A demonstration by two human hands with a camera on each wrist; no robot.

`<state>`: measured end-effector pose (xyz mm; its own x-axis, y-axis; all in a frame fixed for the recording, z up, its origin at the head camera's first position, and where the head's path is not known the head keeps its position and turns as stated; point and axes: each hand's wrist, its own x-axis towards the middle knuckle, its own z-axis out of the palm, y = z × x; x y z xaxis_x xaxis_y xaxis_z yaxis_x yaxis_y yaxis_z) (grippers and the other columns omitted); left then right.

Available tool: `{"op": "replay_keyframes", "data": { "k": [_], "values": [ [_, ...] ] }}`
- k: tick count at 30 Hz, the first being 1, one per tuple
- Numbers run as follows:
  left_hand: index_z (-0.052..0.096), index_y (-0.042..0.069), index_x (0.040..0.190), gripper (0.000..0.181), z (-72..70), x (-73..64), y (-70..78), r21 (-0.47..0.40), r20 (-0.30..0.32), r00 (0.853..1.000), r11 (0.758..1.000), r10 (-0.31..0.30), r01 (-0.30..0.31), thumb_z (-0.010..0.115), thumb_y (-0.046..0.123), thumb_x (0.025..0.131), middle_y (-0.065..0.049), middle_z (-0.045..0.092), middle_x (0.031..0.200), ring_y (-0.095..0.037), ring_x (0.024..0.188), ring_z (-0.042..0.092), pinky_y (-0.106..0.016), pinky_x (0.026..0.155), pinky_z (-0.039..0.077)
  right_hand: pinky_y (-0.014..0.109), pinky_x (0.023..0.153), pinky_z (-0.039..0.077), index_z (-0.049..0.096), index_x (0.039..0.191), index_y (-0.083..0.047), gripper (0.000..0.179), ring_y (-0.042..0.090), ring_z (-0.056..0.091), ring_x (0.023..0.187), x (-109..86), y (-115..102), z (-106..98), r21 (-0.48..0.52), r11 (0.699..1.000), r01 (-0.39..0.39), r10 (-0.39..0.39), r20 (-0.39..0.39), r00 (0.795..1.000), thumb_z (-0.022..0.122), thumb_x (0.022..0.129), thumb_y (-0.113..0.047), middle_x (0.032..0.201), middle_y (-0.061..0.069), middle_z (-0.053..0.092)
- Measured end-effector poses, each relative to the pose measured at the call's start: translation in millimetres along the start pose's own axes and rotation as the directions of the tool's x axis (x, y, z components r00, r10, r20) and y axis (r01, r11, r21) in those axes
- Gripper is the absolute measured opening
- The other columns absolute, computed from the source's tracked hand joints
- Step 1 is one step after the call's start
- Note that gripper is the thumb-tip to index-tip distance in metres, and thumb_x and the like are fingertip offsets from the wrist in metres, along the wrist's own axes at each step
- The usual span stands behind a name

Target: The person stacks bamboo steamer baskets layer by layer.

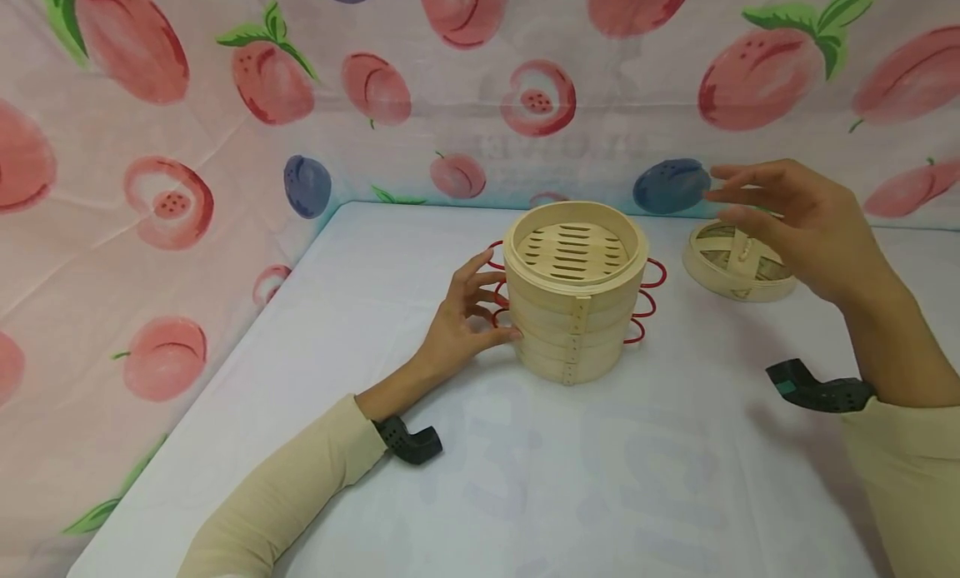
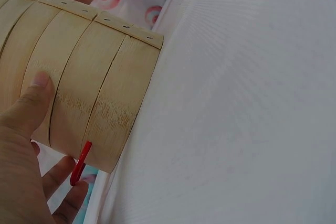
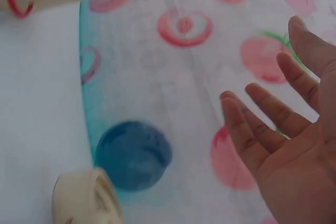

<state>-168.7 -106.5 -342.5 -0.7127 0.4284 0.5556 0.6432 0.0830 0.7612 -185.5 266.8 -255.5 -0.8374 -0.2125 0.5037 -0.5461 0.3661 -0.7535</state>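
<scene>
A round bamboo steamer (image 1: 573, 320) of stacked tiers stands upright on the white cloth, with a slatted tray (image 1: 573, 251) showing inside its open top. Red loop handles (image 1: 654, 273) stick out on both sides. My left hand (image 1: 465, 316) rests against the left side, thumb on the wall and fingers loosely spread by the handles. In the left wrist view, the thumb lies on the bamboo wall (image 2: 79, 77) and two fingertips are near a red loop (image 2: 81, 163). My right hand (image 1: 806, 220) is raised in the air with nothing in it, fingers loosely extended.
The woven bamboo lid (image 1: 738, 261) lies on the cloth to the steamer's right, below and behind my right hand. A fruit-printed curtain (image 1: 465, 87) hangs along the back and left of the white table (image 1: 450, 495). Black devices (image 1: 408, 440) are worn at both wrists.
</scene>
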Motion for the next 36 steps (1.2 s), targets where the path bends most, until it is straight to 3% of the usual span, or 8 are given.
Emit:
{"op": "replay_keyframes", "data": {
  "k": [3,6,11,16,26,29,33,36],
  "values": [
    [0.018,0.009,0.144,0.096,-1.0,-0.5,-0.6,-0.002,0.001,1.0,1.0,-0.001,0.001,0.077,-0.013,0.072,-0.027,0.05,0.128,-0.043,0.094,0.058,-0.056,0.071,0.048,0.011,0.081,0.044,0.062,0.115,0.0,0.025,0.003,0.059,0.105,-1.9,16.5,-8.6,-0.098,0.99,-0.1,0.093,-0.075,0.993,0.065,0.091,-0.006,0.13,0.001,0.059],
    [0.019,0.007,0.143,0.094,-1.5,-0.8,-0.1,-0.011,0.002,1.0,1.0,-0.005,0.005,0.077,-0.013,0.072,-0.028,0.049,0.129,-0.045,0.095,0.057,-0.058,0.072,0.047,0.01,0.078,0.043,0.063,0.115,-0.003,0.025,-0.001,0.059,0.102,-5.8,36.4,-17.6,-0.1,0.977,-0.187,0.173,-0.138,0.975,0.065,0.092,-0.012,0.126,-0.004,0.061],
    [0.018,0.004,0.142,0.093,-2.0,-1.4,0.3,-0.014,0.004,1.0,1.0,-0.01,0.01,0.076,-0.014,0.072,-0.03,0.048,0.128,-0.046,0.096,0.056,-0.06,0.072,0.046,0.025,0.104,0.033,0.065,0.113,-0.013,0.024,0.001,0.048,0.119,-15.8,66.0,-30.5,-0.186,0.926,-0.327,0.288,-0.209,0.935,0.064,0.093,-0.028,0.128,-0.013,0.058],
    [0.018,0.006,0.143,0.093,-2.1,-2.8,-0.3,-0.01,0.007,1.0,1.0,-0.015,0.015,0.076,-0.013,0.072,-0.028,0.049,0.128,-0.043,0.097,0.057,-0.059,0.073,0.047,0.034,0.108,0.031,0.063,0.114,-0.023,0.029,0.012,0.039,0.131,-35.7,97.7,-41.9,-0.257,0.846,-0.467,0.421,-0.216,0.881,0.063,0.092,-0.041,0.139,-0.014,0.048],
    [0.019,0.006,0.143,0.093,-2.8,-3.2,-1.1,-0.016,0.009,1.0,1.0,-0.017,0.017,0.077,-0.012,0.073,-0.027,0.049,0.129,-0.042,0.097,0.057,-0.06,0.074,0.047,0.059,0.11,0.011,0.052,0.129,-0.031,0.046,0.026,0.014,0.143,-65.7,134.1,-50.2,-0.187,0.754,-0.629,0.598,-0.197,0.776,0.057,0.09,-0.054,0.156,-0.005,0.024],
    [0.019,0.005,0.142,0.092,-2.3,-2.8,-0.9,-0.009,0.01,1.0,1.0,-0.017,0.017,0.077,-0.012,0.073,-0.028,0.049,0.129,-0.042,0.097,0.057,-0.06,0.074,0.047,0.063,0.107,0.014,0.049,0.133,-0.029,0.051,0.039,0.018,0.14,-68.2,138.4,-53.0,-0.242,0.745,-0.622,0.606,-0.145,0.782,0.057,0.09,-0.056,0.157,0.005,0.021],
    [0.018,0.005,0.142,0.092,-2.0,-3.0,-0.4,0.003,0.007,1.0,1.0,-0.02,0.02,0.077,-0.012,0.073,-0.028,0.049,0.129,-0.043,0.097,0.057,-0.06,0.074,0.047,0.061,0.106,0.018,0.049,0.13,-0.016,0.054,0.047,0.025,0.135,-67.4,140.7,-55.8,-0.309,0.771,-0.557,0.564,-0.075,0.822,0.06,0.09,-0.051,0.155,0.013,0.022],
    [0.018,0.007,0.143,0.093,-1.4,-3.2,-2.6,0.007,0.006,1.0,1.0,-0.019,0.019,0.077,-0.01,0.073,-0.027,0.049,0.129,-0.043,0.096,0.057,-0.058,0.074,0.048,0.06,0.106,0.021,0.048,0.128,-0.011,0.057,0.048,0.027,0.133,-67.6,140.8,-56.4,-0.332,0.777,-0.534,0.554,-0.039,0.831,0.062,0.089,-0.05,0.154,0.018,0.022]
  ]
}}
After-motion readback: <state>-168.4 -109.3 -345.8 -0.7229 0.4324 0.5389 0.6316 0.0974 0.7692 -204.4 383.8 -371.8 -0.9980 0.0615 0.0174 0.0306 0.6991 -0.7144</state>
